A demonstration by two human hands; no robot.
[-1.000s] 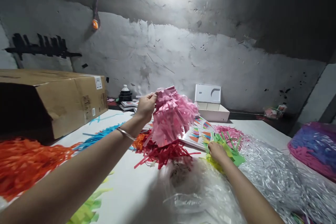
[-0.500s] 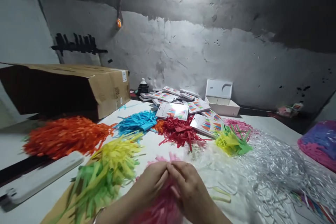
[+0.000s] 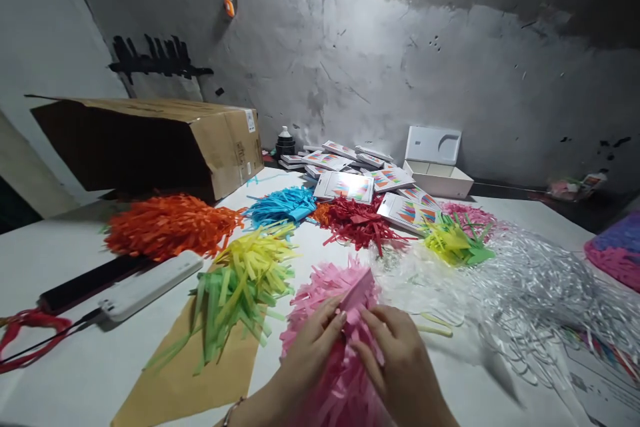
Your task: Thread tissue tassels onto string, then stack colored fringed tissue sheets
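Pink fringed tissue paper [image 3: 330, 287] lies in front of me, its strips spread beyond and below my hands. My left hand [image 3: 315, 337] is closed, thumb against fingers, on the folded pink band at the top of the fringe. Beside it, my right hand [image 3: 397, 353] has its thumb and fingers apart, with the fingertips at the pink strips. Yellow fringe [image 3: 257, 253] and green fringe [image 3: 220, 307] lie left of my hands, partly over a brown sheet [image 3: 200, 380].
Orange fringe [image 3: 170, 223], blue fringe [image 3: 283, 205] and red fringe [image 3: 360, 220] lie farther back. Flat printed packs [image 3: 345, 187] are piled near an open white box [image 3: 437, 177]. A cardboard box [image 3: 225, 153], a white power strip [image 3: 153, 283] and silver tinsel [image 3: 545, 280] flank the work area.
My hands have moved apart from being pressed together. The right hand's fingers have spread, and the folded pink band now shows between the hands. The view has tilted down.
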